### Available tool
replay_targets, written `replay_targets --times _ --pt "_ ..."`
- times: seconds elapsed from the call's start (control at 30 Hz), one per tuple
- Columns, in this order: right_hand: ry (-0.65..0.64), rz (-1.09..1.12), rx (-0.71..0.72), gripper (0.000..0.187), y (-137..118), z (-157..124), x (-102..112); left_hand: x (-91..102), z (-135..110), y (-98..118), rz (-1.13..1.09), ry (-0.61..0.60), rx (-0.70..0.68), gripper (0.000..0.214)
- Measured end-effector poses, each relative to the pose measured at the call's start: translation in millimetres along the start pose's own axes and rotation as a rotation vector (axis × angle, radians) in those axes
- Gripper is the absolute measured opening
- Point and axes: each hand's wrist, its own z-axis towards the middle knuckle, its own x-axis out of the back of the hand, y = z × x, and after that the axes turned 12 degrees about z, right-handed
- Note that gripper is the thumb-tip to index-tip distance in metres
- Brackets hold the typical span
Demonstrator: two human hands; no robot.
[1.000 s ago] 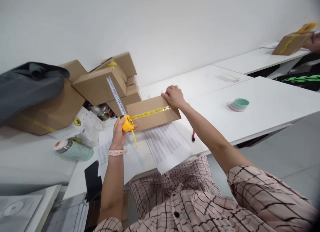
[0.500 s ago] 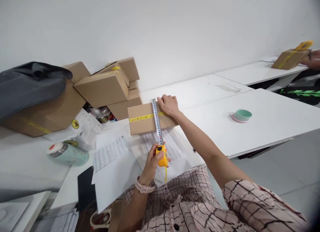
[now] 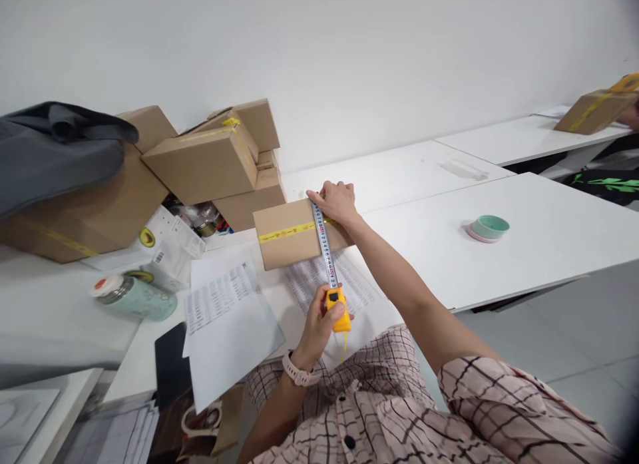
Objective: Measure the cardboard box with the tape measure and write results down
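A small cardboard box [image 3: 285, 235] with a yellow tape strip lies in front of me on printed sheets [image 3: 357, 281]. My left hand [image 3: 322, 321] is closed around the yellow case of a tape measure [image 3: 340, 309], near the table's front edge. Its metal blade is pulled out and runs across the top of the box to the far edge. There my right hand [image 3: 335, 201] grips the box, with its thumb over the blade's end. The fingertips behind the box are hidden.
Stacked cardboard boxes [image 3: 200, 164] and a dark grey bag [image 3: 60, 161] crowd the left. A mint flask [image 3: 142, 300] lies beside papers [image 3: 224, 351]. A green bowl [image 3: 490, 228] sits on the right tabletop. Far right, another person's hand is at a box [image 3: 594, 112].
The tape measure and my left hand have shifted right, and the blade now slants more. My right thumb has moved onto the blade's end. The box has turned slightly.
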Motion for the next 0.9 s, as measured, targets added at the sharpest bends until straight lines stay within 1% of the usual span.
replay_targets --times 0.17,0.33,0.67,0.83,0.9 --pt "-0.016 -0.003 -0.007 0.051 -0.1 1.4 0.8 -8.2 5.3 -5.0 0.013 0.008 -0.003 0.055" --pt "-0.026 -0.003 -0.009 0.052 -0.7 1.8 1.5 -7.8 7.1 -5.8 0.012 -0.026 -0.012 0.053" --pt "-0.015 0.006 -0.015 0.052 -0.4 0.9 0.4 -12.3 5.5 -6.3 0.02 -0.015 -0.008 0.05" --pt "-0.026 0.011 -0.012 0.054 -0.7 -0.4 1.8 -13.3 7.7 -6.8 0.033 -0.007 -0.006 0.048" --pt "-0.025 0.013 -0.01 0.057 -0.1 -0.6 2.0 -12.8 7.4 -7.0 0.028 -0.009 -0.013 0.051"
